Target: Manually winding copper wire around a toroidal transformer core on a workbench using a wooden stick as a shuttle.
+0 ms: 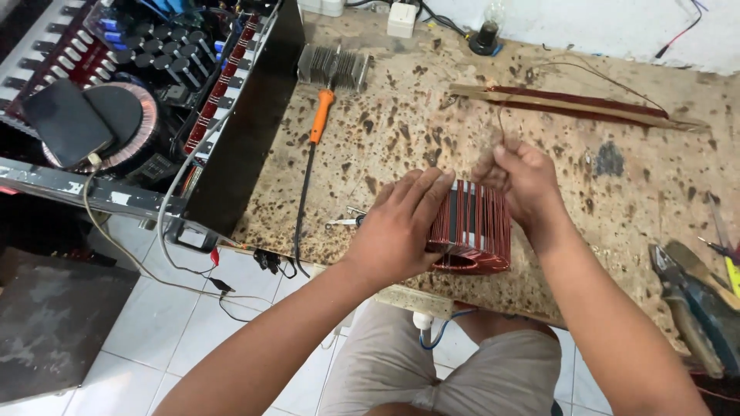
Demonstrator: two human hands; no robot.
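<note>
Seated close, with grey cloth trousers lowest in view, just under the edge of the brown speckled workbench. Presses the left hand open and flat, fingers together, against the near-left side of the dark red, copper-wound ring coil, which stands on edge at the front of the bench. Pinches with the right hand, clenched at the coil's top right, a thin copper wire strand that rises from the fingertips towards the back of the bench.

Probably laying a turn onto the winding. To do it well:
- Brace the coil firmly with the flat palm so it cannot roll or tip.
- Draw the strand taut before bending it over the rim; slack would likely leave a loose, bulging turn.
- Seat each turn touching its neighbour, not crossing it.
- Avoid kinks and sharp tugs; thin enamel could scrape at the core's edge.
- Watch the free length behind for snags on the long wooden strip wrapped in red wire.

Elsewhere: orange-handled soldering iron well left of the coil, ribbed metal heat sink beyond it, open black amplifier chassis at far left, dark-handled pliers at the right edge.
</note>
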